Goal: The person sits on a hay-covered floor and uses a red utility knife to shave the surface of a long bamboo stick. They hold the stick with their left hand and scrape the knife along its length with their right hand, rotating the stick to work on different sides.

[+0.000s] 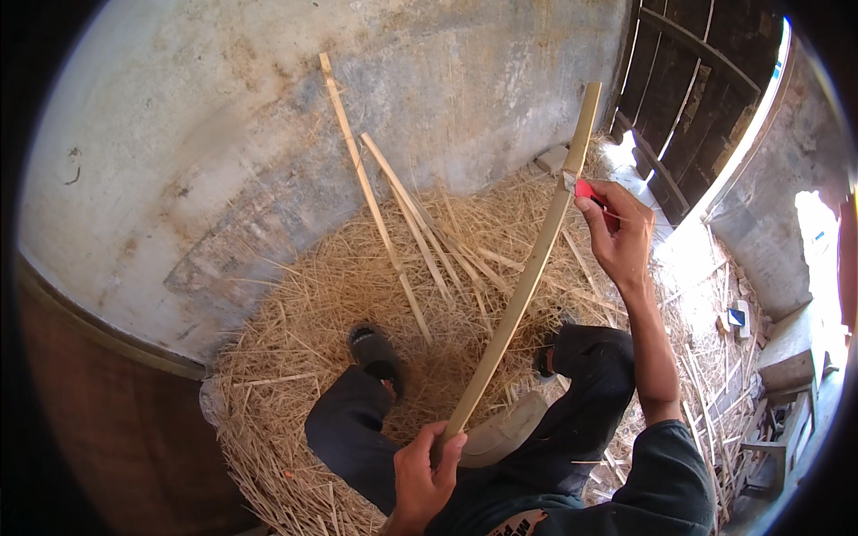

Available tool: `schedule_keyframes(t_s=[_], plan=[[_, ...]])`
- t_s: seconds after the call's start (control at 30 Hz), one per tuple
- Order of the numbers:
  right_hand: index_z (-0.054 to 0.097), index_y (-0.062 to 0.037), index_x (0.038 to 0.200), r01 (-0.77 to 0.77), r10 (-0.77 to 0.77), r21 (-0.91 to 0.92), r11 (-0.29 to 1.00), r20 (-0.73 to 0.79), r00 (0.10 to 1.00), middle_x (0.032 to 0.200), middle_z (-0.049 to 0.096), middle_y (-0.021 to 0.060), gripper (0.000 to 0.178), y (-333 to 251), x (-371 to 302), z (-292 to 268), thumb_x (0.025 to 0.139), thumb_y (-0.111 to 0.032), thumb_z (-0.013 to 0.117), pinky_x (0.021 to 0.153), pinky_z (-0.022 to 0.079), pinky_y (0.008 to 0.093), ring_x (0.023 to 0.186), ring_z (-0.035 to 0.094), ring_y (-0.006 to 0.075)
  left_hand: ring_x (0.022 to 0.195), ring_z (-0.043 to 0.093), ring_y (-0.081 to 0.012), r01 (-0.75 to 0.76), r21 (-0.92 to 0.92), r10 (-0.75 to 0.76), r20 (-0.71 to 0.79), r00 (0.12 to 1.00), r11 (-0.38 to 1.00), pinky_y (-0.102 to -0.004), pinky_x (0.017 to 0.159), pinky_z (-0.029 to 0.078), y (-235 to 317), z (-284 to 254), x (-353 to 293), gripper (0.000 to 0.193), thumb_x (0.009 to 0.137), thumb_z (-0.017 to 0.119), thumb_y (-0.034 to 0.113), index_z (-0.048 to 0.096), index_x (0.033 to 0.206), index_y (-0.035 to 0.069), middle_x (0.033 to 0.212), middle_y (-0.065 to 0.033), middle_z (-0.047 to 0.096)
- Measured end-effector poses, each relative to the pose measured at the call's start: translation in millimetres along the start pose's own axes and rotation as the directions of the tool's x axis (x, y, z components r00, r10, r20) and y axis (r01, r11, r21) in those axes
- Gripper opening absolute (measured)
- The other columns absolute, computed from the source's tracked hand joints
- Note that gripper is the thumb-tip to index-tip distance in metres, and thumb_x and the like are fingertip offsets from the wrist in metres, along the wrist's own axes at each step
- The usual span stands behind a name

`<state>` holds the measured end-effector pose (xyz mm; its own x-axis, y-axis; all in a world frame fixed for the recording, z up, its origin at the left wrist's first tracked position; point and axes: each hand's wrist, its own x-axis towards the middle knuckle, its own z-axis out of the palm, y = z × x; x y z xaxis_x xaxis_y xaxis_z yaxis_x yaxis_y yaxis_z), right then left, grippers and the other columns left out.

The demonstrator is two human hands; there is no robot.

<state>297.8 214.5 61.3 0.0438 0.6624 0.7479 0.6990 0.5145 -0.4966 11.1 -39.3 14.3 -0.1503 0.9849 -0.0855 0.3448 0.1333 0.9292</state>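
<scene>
A long bamboo strip [521,299] slants up and away from my lap toward the far right. My left hand [425,472] is wrapped round its near end. In my right hand [620,234] is a small red tool [585,190], pinched between thumb and fingers. A pale, greyish piece beside the red part meets the strip toward its far end; the tool's exact kind is too small to make out.
Bamboo shavings [304,348] cover the floor around my feet. Several split bamboo strips [365,183] lie there or lean on the stained wall [223,134]. A dark wooden door [688,89] stands at the far right. A small box-like object [738,319] lies to the right.
</scene>
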Motion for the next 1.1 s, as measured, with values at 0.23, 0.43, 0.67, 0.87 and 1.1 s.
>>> schedule_keyframes(t_s=[0.23, 0.43, 0.67, 0.87, 1.1], plan=[[0.081, -0.0011, 0.112, -0.238, 0.244, 0.055, 0.970, -0.297, 0.923, 0.096, 0.080, 0.0099, 0.034, 79, 35, -17, 0.106, -0.033, 0.072, 0.065, 0.050, 0.0273, 0.071, 0.066, 0.0137, 0.061, 0.062, -0.0095, 0.198, -0.182, -0.154, 0.230, 0.961, 0.963, -0.0279, 0.057, 0.047, -24, -14, -11, 0.023, 0.107, 0.070, 0.021, 0.073, 0.110, -0.002, 0.075, -0.0054, 0.071], [0.080, -0.0032, 0.117, -0.247, 0.254, -0.063, 0.967, 0.202, 0.946, 0.081, 0.072, 0.0067, 0.039, 106, 5, -40, 0.108, -0.039, 0.067, 0.068, 0.047, 0.0345, 0.068, 0.057, 0.0140, 0.058, 0.046, -0.0046, 0.357, -0.316, -0.263, 0.305, 0.915, 0.879, -0.0231, 0.052, 0.037, -37, -20, 0, 0.039, 0.117, 0.050, 0.029, 0.070, 0.111, -0.003, 0.070, 0.0011, 0.054], [0.079, -0.0065, 0.113, -0.127, 0.057, 0.182, 0.975, 0.347, 0.936, 0.083, 0.074, 0.0070, 0.025, -29, -66, 5, 0.101, -0.029, 0.077, 0.059, 0.053, 0.0345, 0.061, 0.065, 0.0162, 0.058, 0.038, -0.0029, 0.183, -0.286, -0.114, 0.243, 0.963, 0.941, -0.0226, 0.051, 0.032, -19, -11, 31, 0.047, 0.120, 0.039, 0.033, 0.067, 0.109, -0.004, 0.070, 0.0036, 0.046], [0.077, -0.0109, 0.110, 0.255, -0.337, 0.249, 0.934, 0.382, 0.861, 0.081, 0.064, 0.0027, 0.028, -78, -99, 12, 0.092, -0.031, 0.084, 0.051, 0.052, 0.0358, 0.059, 0.067, 0.0201, 0.064, 0.042, -0.0048, 0.176, -0.359, -0.103, 0.213, 0.972, 0.917, -0.0255, 0.057, 0.035, 1, 0, 36, 0.038, 0.118, 0.044, 0.027, 0.070, 0.113, 0.000, 0.071, 0.0026, 0.049], [0.075, -0.0097, 0.111, 0.345, -0.411, 0.238, 0.908, 0.344, 0.844, 0.076, 0.057, 0.0001, 0.035, -92, -108, 15, 0.088, -0.034, 0.086, 0.050, 0.051, 0.0327, 0.056, 0.064, 0.0173, 0.065, 0.049, -0.0109, 0.067, -0.224, -0.032, 0.157, 0.987, 0.972, -0.0310, 0.060, 0.040, 10, 4, 36, 0.036, 0.118, 0.045, 0.028, 0.069, 0.116, 0.001, 0.073, -0.0027, 0.054]])
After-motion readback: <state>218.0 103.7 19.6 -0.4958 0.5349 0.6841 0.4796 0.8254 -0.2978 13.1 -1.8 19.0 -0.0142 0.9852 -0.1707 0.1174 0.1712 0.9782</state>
